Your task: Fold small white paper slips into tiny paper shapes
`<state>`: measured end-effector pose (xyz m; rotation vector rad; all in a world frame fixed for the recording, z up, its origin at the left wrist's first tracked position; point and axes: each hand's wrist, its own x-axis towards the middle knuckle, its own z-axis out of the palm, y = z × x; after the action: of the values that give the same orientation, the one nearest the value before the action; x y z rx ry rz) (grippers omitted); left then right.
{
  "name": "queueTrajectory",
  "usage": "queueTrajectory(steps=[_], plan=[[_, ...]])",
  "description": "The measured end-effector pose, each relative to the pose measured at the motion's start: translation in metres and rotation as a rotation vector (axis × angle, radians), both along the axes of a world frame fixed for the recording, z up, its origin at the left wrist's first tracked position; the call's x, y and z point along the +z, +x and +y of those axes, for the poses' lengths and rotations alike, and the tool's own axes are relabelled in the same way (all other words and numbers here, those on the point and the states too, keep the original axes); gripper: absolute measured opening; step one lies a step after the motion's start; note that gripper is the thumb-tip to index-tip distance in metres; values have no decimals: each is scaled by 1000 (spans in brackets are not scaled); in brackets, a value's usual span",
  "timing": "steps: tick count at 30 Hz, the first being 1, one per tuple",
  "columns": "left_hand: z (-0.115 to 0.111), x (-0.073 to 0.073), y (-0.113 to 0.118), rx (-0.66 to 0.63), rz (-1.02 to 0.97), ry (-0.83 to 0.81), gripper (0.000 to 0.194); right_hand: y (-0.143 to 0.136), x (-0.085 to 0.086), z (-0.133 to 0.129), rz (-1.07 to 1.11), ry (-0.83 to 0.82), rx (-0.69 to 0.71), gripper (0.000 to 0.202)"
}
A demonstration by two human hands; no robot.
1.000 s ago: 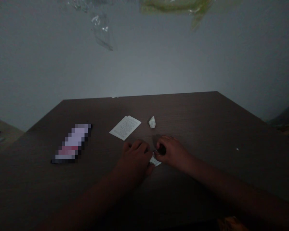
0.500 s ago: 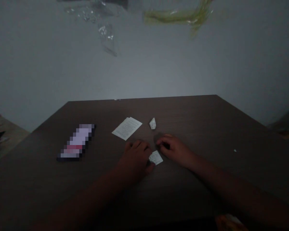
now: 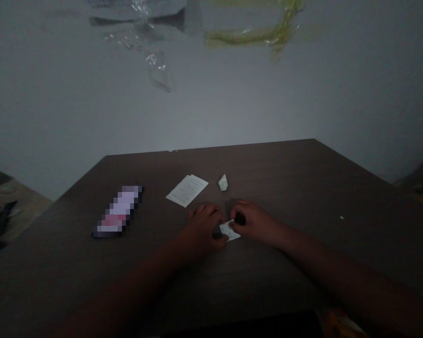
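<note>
A small folded piece of printed paper (image 3: 230,231) lies on the dark wooden table (image 3: 268,173) between my two hands. My left hand (image 3: 206,230) rests at its left side, thumb at the paper's lower edge and fingers curved around its upper left. At the right, my right hand (image 3: 252,219) has its fingers closed on the paper's upper right edge. Beyond my hands stands a small folded paper shape (image 3: 223,182). To its left, flat printed sheets (image 3: 187,190) lie overlapping.
A phone (image 3: 120,211) with a blurred screen lies on the left of the table. A tiny white scrap (image 3: 341,217) is at the right. Behind the table rises a pale wall (image 3: 211,103) with clear and yellow tape.
My right hand has moved slightly left and down, and its fingers now touch the small paper. The whole view has shifted a little.
</note>
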<state>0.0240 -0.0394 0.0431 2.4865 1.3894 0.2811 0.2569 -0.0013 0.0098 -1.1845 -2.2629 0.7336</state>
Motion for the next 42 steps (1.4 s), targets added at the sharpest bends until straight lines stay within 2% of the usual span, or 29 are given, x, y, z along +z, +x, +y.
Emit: queueTrajectory(steps=[3,6,8,12,15,20,24,30,34,38,42], plan=[[1,-3,-3,-27,-54,51,26,0,4,-1,99,-167,-9,15],[8,-15,-6,-15,-117,74,31,-1,5,-1,218,-248,-36,16],[14,-24,-9,-8,-177,108,37,-2,5,-1,278,-186,-91,15],[21,-32,-13,15,-269,222,47,-3,4,-4,253,134,-161,18],[18,-29,-12,28,-280,222,45,-4,0,-8,99,268,-50,23],[12,-22,-8,5,-165,167,45,-7,-6,-14,-94,237,100,18],[12,-19,-4,-18,-51,96,43,-7,-2,-18,-19,153,122,24],[10,-10,-2,-40,23,85,29,-8,5,-22,196,-65,37,20],[16,-11,-6,-57,39,55,21,-7,8,-19,272,-148,-7,21],[24,-9,-13,-106,29,44,27,0,10,-11,213,-71,-7,26],[24,-3,-15,-147,39,54,21,5,10,-7,76,68,163,27]])
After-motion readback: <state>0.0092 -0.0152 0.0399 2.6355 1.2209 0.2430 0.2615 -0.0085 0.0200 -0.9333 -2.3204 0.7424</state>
